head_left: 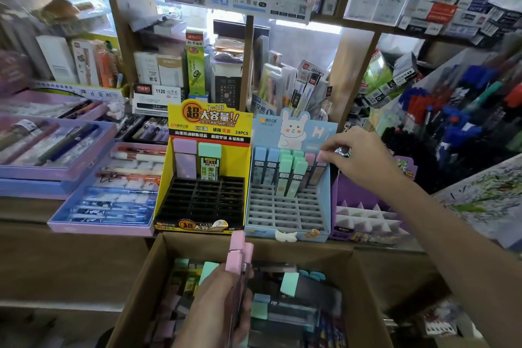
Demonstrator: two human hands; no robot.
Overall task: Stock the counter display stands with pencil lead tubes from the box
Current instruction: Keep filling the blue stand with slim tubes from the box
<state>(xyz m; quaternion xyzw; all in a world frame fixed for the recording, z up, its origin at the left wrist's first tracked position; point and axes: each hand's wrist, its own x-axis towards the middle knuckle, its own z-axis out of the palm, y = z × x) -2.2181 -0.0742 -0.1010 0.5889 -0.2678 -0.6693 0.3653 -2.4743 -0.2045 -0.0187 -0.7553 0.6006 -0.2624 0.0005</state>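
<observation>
My left hand (219,302) grips a bunch of pink-capped lead tubes (238,253) upright over the cardboard box (135,285), which holds several loose tubes with mint, pink and blue caps. My right hand (357,155) pinches a pink-capped tube (320,164) at the back right corner of the light blue rabbit display stand (285,229). That stand's back rows carry blue, mint and pink tubes; its front slots are bare. To its left, the yellow display stand (207,121) with a black grid holds purple and mint tubes at the back.
A purple stand (367,217) with white dividers sits right of the blue one. Lilac pen trays (107,206) lie to the left on the wooden counter. Shelves packed with stationery rise behind, and racks of pens (452,116) stand at the right.
</observation>
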